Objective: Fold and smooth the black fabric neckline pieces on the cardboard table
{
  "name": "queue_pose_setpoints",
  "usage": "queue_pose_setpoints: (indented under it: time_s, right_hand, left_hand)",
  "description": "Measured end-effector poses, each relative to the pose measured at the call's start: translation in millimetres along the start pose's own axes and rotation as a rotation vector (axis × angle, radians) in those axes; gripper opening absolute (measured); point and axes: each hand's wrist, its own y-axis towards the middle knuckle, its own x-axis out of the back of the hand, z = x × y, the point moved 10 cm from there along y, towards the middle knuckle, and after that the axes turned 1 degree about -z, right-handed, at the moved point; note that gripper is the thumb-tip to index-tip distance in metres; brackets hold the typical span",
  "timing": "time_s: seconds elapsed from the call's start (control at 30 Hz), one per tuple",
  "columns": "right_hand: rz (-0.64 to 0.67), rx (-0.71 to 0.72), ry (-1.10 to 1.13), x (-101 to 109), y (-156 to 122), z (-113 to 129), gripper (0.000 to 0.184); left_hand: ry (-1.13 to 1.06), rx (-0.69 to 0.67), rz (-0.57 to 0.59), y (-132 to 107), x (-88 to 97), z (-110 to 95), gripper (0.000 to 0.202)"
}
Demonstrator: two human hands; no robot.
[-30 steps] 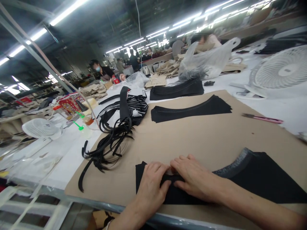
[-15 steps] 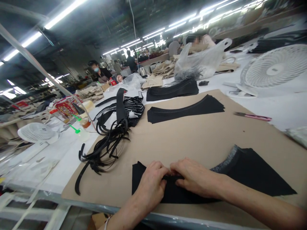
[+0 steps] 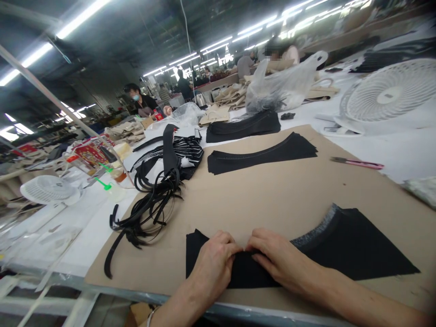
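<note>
A curved stack of black fabric pieces (image 3: 354, 247) lies on the brown cardboard sheet (image 3: 272, 190) at the near edge of the table. My left hand (image 3: 214, 265) and my right hand (image 3: 277, 259) rest side by side on the stack's upper edge. The fingertips of both hands pinch the top black piece where they meet. A bundle of thin black strips (image 3: 150, 204) lies to the left of my hands.
A second stack of black curved pieces (image 3: 262, 154) lies further back on the cardboard, a third (image 3: 243, 127) behind it. A pink cutter (image 3: 357, 162) and a white fan (image 3: 388, 95) are at right, a plastic bag (image 3: 282, 86) beyond. Another fan (image 3: 47, 190) sits left. People work at far tables.
My fingertips have drawn closer together on the fabric edge. The view has shifted slightly; the stack and hands stay in the same place.
</note>
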Motion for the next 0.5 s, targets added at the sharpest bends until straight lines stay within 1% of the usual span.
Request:
queue_pose_setpoints:
  time_s: [0.13,0.23,0.37,0.43,0.5]
  right_hand:
    - [-0.028,0.082,-0.026,0.0,-5.6,8.0,0.024]
    - [-0.029,0.147,-0.129,-4.0,-10.0,13.5,0.026]
    - [-0.032,0.206,-0.279,-11.0,-15.7,15.2,0.030]
    - [-0.038,0.248,-0.349,-14.4,-18.9,16.4,0.032]
    - [-0.043,0.301,-0.422,-18.2,-22.3,18.5,0.032]
  left_hand:
    - [0.086,-0.022,-0.006,-6.6,-3.0,-3.2,0.031]
    - [0.147,-0.062,-0.008,-10.9,-6.1,-7.0,0.031]
    - [0.251,-0.145,-0.018,-18.3,-14.0,-11.8,0.035]
    - [0.313,-0.196,-0.074,-25.0,-16.0,-15.2,0.039]
    - [0.374,-0.238,-0.165,-34.0,-15.5,-19.5,0.044]
